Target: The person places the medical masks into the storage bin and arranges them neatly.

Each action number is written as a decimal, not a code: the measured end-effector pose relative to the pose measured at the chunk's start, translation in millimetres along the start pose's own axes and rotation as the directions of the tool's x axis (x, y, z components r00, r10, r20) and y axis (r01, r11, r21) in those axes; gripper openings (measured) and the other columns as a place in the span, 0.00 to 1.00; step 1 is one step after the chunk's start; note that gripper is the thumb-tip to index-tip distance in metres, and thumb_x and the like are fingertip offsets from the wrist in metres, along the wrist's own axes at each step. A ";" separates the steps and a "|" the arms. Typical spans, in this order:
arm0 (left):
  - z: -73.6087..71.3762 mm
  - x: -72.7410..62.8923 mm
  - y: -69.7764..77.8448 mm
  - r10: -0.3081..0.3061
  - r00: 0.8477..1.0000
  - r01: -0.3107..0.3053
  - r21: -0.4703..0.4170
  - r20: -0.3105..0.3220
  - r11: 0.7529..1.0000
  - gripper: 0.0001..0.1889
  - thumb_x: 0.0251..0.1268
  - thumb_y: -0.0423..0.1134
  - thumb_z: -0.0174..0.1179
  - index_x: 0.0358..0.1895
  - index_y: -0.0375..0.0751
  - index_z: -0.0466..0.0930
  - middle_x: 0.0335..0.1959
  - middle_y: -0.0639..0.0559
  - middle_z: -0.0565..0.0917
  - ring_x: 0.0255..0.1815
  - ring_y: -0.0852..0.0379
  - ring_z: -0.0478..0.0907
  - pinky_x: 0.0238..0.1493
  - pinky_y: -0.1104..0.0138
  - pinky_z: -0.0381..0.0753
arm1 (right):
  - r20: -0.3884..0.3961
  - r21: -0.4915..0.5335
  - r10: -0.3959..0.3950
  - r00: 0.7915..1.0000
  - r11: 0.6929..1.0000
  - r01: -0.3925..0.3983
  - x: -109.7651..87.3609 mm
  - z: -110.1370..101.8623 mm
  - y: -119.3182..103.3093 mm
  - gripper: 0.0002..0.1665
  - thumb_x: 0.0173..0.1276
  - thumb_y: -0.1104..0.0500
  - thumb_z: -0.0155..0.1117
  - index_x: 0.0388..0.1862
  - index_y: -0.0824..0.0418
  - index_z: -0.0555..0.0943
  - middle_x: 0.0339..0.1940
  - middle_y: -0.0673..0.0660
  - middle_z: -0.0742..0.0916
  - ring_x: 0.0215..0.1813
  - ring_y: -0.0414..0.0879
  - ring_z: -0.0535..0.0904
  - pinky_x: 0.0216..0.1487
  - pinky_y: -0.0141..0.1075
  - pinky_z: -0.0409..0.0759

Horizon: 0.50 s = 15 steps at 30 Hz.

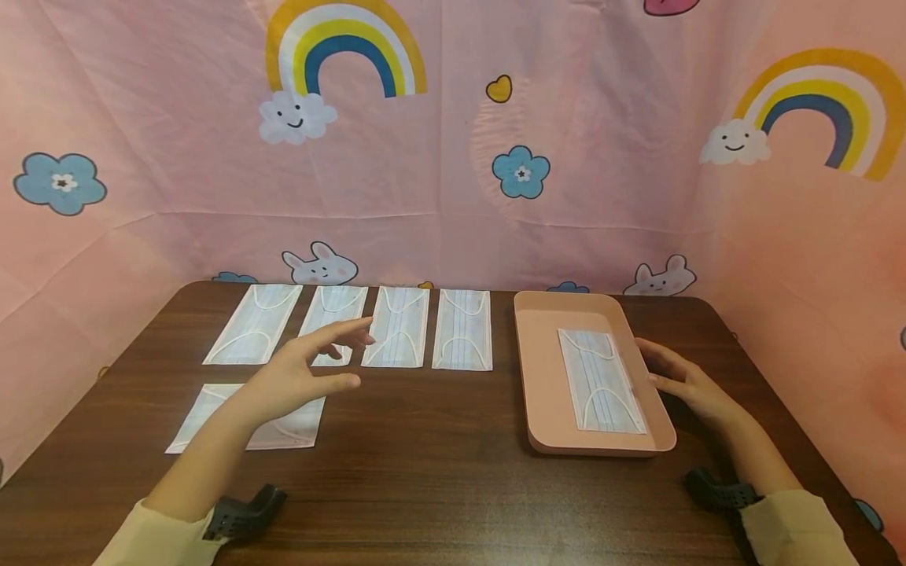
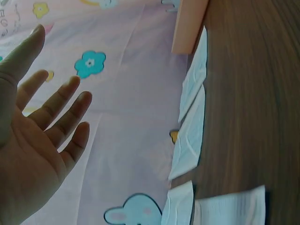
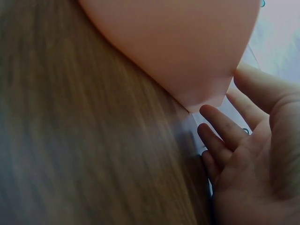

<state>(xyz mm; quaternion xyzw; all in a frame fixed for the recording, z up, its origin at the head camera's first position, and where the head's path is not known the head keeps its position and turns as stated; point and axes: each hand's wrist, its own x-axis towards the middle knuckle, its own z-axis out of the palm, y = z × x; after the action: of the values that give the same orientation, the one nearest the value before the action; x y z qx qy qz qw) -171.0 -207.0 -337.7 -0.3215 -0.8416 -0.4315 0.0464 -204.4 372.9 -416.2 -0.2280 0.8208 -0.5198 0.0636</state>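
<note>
My left hand (image 1: 300, 373) hovers over the left side of the table, its fingers extended and apart and nothing in its grasp. Under its forearm lies a face mask (image 1: 297, 424), turned sideways and partly covered. Several more pale blue masks with white ear loops, among them the rightmost mask (image 1: 462, 330), form a row behind, one of them partly hidden by the fingers. At the right, a shallow pink tray (image 1: 555, 436) holds a single mask (image 1: 602, 381), lying lengthwise. My right hand (image 1: 697, 389) is at the tray's right side, with fingertips and thumb right at the rim.
The dark wooden table (image 1: 425, 487) ends at a pink patterned cloth (image 1: 453, 181) that hangs behind it and along both sides. A black wrist strap (image 1: 244, 515) sits on the left forearm, and another strap (image 1: 722, 491) on the right one.
</note>
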 end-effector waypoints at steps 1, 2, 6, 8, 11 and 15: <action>-1.6 -2.0 -1.9 -0.002 1.000 0.002 0.003 0.004 1.000 0.38 0.56 0.31 0.69 0.71 0.51 0.64 0.54 0.52 0.79 0.54 0.55 0.74 0.51 0.67 0.70 | 0.002 -0.001 0.003 1.000 1.000 -0.003 0.0 -0.1 0.4 0.34 0.72 0.67 0.51 0.74 0.66 0.55 0.71 0.73 0.61 0.64 0.29 0.63 0.55 0.25 0.65; -3.6 -4.2 -3.6 -0.014 1.000 0.014 0.007 0.009 1.000 0.38 0.56 0.31 0.69 0.71 0.51 0.64 0.54 0.53 0.79 0.54 0.56 0.73 0.52 0.67 0.69 | 0.003 -0.002 0.007 1.000 1.000 -0.007 0.1 -0.1 0.8 0.34 0.72 0.67 0.51 0.74 0.66 0.55 0.71 0.73 0.61 0.64 0.29 0.63 0.55 0.25 0.65; -12.1 -14.9 -10.5 -0.063 0.998 0.062 0.021 0.021 0.998 0.38 0.56 0.34 0.69 0.71 0.54 0.64 0.54 0.57 0.78 0.54 0.60 0.73 0.52 0.68 0.70 | 0.006 -0.002 0.015 1.000 1.000 -0.015 0.5 0.0 1.4 0.34 0.72 0.66 0.51 0.75 0.65 0.55 0.71 0.72 0.61 0.64 0.30 0.63 0.56 0.25 0.65; -16.5 -20.5 -14.5 -0.089 0.996 0.088 0.017 0.026 0.996 0.37 0.57 0.35 0.69 0.71 0.54 0.65 0.54 0.57 0.78 0.54 0.60 0.73 0.51 0.70 0.71 | 0.002 -0.006 0.015 1.000 1.000 -0.015 0.4 0.2 1.2 0.34 0.72 0.66 0.51 0.75 0.65 0.55 0.71 0.72 0.61 0.64 0.30 0.63 0.56 0.25 0.65; -22.4 -28.3 -21.6 -0.128 0.991 0.127 0.021 0.030 0.992 0.36 0.58 0.36 0.68 0.71 0.55 0.65 0.53 0.56 0.78 0.52 0.59 0.74 0.49 0.69 0.73 | -0.003 -0.015 0.011 1.000 1.000 -0.011 0.1 0.0 0.4 0.34 0.72 0.66 0.51 0.74 0.65 0.56 0.71 0.72 0.62 0.64 0.30 0.63 0.56 0.26 0.65; -30.6 -38.1 -34.6 -0.185 0.982 0.184 0.021 0.041 0.983 0.35 0.59 0.37 0.67 0.70 0.57 0.65 0.54 0.56 0.77 0.53 0.57 0.74 0.50 0.66 0.75 | -0.007 -0.019 0.014 1.000 1.000 -0.014 -0.2 -0.1 -1.9 0.33 0.72 0.66 0.51 0.75 0.65 0.56 0.71 0.72 0.62 0.64 0.30 0.63 0.56 0.27 0.65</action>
<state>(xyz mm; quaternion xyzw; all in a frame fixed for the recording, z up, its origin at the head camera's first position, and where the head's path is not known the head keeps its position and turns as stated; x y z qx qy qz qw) -167.2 -263.8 -356.2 -0.2507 -0.8722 -0.4200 -0.0090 -203.7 372.4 -414.5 -0.2210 0.8276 -0.5121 0.0623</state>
